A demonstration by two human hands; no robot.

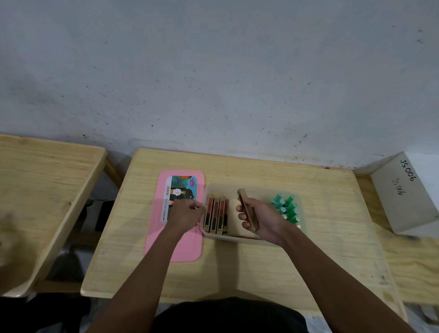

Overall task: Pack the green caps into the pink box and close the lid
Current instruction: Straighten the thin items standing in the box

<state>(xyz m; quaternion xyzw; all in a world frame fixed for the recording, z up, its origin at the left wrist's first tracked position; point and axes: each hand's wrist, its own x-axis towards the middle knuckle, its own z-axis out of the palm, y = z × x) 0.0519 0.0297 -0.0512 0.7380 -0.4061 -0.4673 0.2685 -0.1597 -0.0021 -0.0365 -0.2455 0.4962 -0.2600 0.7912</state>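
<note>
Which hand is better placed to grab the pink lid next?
Left, probably. The left hand hovers over the flat pink plastic lid; the right hand grips a gold rectangular stick over the translucent box.

Scuffed grey wall (217, 66); light wood desk (235, 266), 2nd desk (38, 185) left.

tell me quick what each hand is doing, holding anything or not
Left hand: fingers curled at the box edge; cannot tell if it holds anything.
Right hand: holding a gold stick.
</note>
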